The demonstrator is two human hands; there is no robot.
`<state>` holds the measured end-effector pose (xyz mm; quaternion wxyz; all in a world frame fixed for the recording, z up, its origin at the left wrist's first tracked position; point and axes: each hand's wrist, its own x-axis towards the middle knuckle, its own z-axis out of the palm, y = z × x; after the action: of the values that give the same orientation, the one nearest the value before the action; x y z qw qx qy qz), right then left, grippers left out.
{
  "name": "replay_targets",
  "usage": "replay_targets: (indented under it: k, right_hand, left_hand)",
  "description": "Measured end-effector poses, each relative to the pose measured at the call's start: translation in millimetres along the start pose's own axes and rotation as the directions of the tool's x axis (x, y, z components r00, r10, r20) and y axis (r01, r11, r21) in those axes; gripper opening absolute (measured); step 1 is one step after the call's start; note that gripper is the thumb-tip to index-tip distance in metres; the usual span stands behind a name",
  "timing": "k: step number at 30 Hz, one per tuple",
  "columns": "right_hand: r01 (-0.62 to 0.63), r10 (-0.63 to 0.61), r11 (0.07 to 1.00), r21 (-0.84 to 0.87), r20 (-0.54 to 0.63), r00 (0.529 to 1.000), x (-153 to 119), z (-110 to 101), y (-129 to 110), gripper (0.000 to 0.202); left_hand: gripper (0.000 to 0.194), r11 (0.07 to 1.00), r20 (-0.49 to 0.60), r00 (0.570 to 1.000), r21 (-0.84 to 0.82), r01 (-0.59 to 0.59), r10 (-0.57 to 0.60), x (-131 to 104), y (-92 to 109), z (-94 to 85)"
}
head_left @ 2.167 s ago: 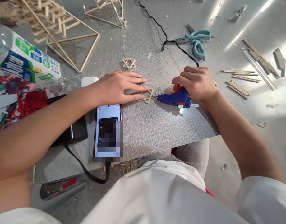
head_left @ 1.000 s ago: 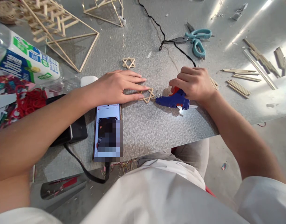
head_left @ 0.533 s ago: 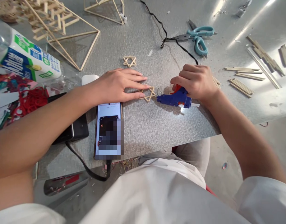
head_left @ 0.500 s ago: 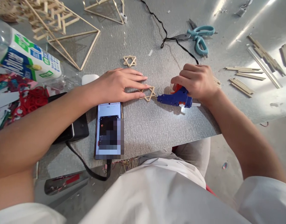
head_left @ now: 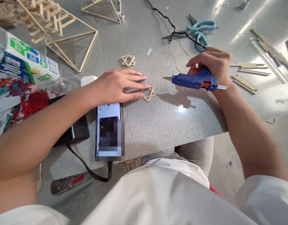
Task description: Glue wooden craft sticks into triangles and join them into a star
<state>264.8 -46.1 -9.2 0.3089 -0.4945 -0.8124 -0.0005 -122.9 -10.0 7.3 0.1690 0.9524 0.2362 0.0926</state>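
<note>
The grey desk [head_left: 158, 125] carries everything, its near edge running just above the person's lap. At its far left corner stand large open frames of thin wooden sticks [head_left: 64, 34], and beside them lies a plastic bottle with a blue and green label [head_left: 24, 61]. Nearer the edge, a black power bank [head_left: 75, 134] sits just beside a phone [head_left: 109, 131] lying face up with a cable at its bottom end.

The left hand [head_left: 115, 86] lies flat on the desk, its grip released, fingers stretched out and their tips pressing on the left side of a small star of wooden sticks [head_left: 147, 93]. This star lies flat near the middle of the desk, just above the phone.

The right hand [head_left: 213, 62] is clenched around a blue glue gun [head_left: 193, 81], held above the desk with its nozzle pointing left towards the star but well apart from it. Its shadow falls on the desk below.

Teal-handled scissors [head_left: 200, 29] lie behind the right hand, crossed by a black cord. Loose wooden sticks [head_left: 246, 73] lie to the right. A second small star [head_left: 128, 60] lies beyond the left hand.
</note>
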Motion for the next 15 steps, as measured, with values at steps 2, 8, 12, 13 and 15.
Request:
replay_targets:
  k: [2,8,12,13,15]
  right_hand:
    - [-0.032,0.033,0.999,-0.031,0.052,0.998,0.1,-3.1,-1.2,0.031]
    - [0.055,-0.045,0.995,-0.081,0.116,0.992,0.2,1.5,-10.6,0.035]
    - [0.059,-0.034,0.995,-0.083,0.272,0.962,2.4,2.0,-26.6,0.033]
    - [0.067,-0.04,0.994,-0.082,0.293,0.955,2.8,1.9,-30.1,0.033]
    - [0.119,-0.083,0.988,-0.1,0.307,0.948,2.9,2.7,-34.3,0.038]
  left_hand:
    - [0.037,1.0,0.003,1.0,-0.002,0.008,-0.008,0.2,1.8,-1.2]
    - [0.041,0.999,0.025,0.999,0.007,0.043,-0.043,1.3,5.4,-3.4]
    - [0.042,1.0,0.007,1.0,0.0,0.018,-0.018,1.0,1.7,-1.6]
    - [0.041,1.0,0.001,1.0,-0.002,0.013,-0.013,0.9,1.0,-1.2]
    - [0.041,1.0,-0.003,1.0,-0.006,0.015,-0.015,0.9,0.6,-1.0]
